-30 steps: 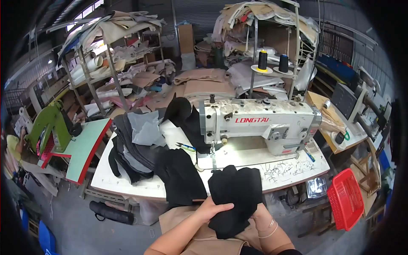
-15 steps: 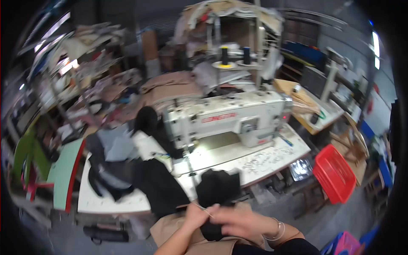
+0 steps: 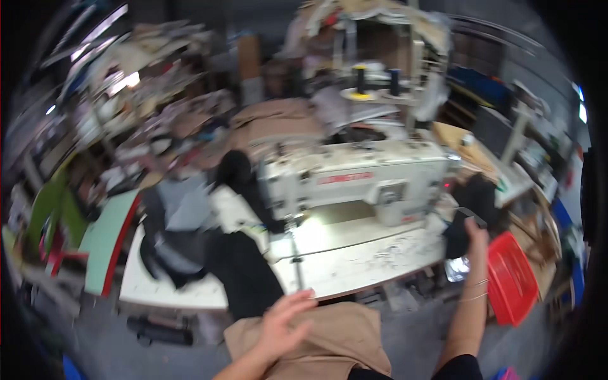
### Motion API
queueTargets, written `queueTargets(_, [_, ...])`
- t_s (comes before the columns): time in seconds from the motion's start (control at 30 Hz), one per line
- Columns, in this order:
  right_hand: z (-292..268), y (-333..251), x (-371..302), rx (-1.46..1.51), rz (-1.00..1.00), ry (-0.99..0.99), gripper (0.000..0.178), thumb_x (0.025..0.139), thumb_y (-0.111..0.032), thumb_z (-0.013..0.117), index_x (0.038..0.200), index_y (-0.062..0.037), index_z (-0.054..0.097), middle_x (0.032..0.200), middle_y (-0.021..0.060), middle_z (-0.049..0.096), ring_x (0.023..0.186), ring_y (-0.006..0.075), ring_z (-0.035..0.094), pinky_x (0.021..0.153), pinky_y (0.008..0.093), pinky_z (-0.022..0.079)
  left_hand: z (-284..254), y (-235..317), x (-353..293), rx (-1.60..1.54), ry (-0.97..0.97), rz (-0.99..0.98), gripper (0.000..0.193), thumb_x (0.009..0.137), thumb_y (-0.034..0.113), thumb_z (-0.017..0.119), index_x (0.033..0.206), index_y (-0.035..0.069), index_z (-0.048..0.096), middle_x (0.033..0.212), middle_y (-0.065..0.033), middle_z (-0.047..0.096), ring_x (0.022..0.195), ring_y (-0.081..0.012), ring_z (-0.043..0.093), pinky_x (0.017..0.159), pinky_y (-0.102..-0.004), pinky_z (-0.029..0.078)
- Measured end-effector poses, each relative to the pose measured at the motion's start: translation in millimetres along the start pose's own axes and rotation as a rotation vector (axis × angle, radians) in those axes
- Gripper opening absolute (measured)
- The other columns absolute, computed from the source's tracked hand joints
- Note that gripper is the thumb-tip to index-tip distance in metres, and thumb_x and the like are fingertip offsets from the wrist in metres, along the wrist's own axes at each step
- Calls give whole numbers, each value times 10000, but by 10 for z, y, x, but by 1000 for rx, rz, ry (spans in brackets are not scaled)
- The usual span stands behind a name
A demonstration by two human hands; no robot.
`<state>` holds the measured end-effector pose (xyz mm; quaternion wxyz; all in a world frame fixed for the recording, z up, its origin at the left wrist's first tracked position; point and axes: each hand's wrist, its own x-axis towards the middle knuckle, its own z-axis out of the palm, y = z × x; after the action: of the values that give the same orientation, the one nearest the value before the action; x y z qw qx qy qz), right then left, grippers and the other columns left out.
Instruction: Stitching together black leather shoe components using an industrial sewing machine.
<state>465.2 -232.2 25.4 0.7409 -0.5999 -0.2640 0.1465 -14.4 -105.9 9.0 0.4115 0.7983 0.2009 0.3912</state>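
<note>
My right hand (image 3: 477, 237) is stretched out to the right and closed on a piece of black cloth (image 3: 476, 199), which hangs above the machine table's right end, close to the red basket (image 3: 514, 278). A thin greyish edge shows by the fingers, too blurred to name. My left hand (image 3: 284, 326) is open, fingers spread, over the tan cloth (image 3: 342, 332) on my lap. Ahead stands a white sewing machine (image 3: 354, 174) with its lamp lit. Another black cloth piece (image 3: 244, 272) drapes over the table's front edge, left of the needle.
Grey and dark cloth pieces (image 3: 180, 215) lie heaped on the left of the white table (image 3: 354, 269). Two thread cones (image 3: 360, 81) stand behind the machine. A green board with a red edge (image 3: 109, 244) is at the left. Folded brown fabric (image 3: 278, 120) is stacked at the back.
My hands, together over my lap before, are now apart. The right one has carried the black cloth far right; the left has opened. The view has shifted slightly.
</note>
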Motion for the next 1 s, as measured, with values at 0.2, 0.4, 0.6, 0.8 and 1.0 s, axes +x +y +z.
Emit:
queueTargets(0.2, [-447, 492, 1159, -131, 324, -94, 519, 789, -313, 731, 1110, 67, 584, 1007, 114, 659, 860, 233, 655, 768, 335, 525, -848, -561, -293, 338, 795, -365, 511, 788, 131, 685, 1241, 21, 476, 1202, -127, 530, 991, -219, 566, 811, -338, 470])
queueTargets(0.4, [275, 528, 745, -1309, -484, 533, 569, 809, -373, 675, 1179, 34, 528, 1175, 215, 561, 1073, 383, 533, 879, 453, 439, -869, -960, -162, 260, 648, -534, 887, 739, 304, 758, 1381, -45, 255, 1261, -228, 490, 1076, -315, 548, 900, -363, 456])
queueTargets(0.6, [2471, 733, -1348, -441, -215, -742, 407, 842, -136, 625, 1224, -37, 523, 1202, 126, 584, 1103, 217, 547, 919, 333, 444, -809, -913, 74, 310, 549, -599, 1072, 705, 329, 781, 1414, -70, 84, 1243, -295, 499, 1147, -361, 526, 951, -361, 426])
queueTargets(0.8, [3464, 729, -2193, -443, -673, -1015, 459, 770, -172, 664, 1183, -22, 529, 1199, 177, 563, 1081, 347, 545, 902, 452, 432, -684, -1142, 115, 240, 527, -298, 1064, 668, 214, 815, 1408, -64, 103, 1259, -272, 482, 1127, -344, 530, 969, -375, 416])
queueTargets(1.0, [2938, -54, -2153, -602, -1197, -859, 745, 689, -271, 723, 1355, -153, 409, 1435, 75, 359, 1329, 262, 302, 1043, 571, 213, -776, -264, -29, 241, -95, -326, 550, 652, 94, 771, 1153, 47, 550, 946, -159, 660, 913, -245, 651, 779, -355, 511])
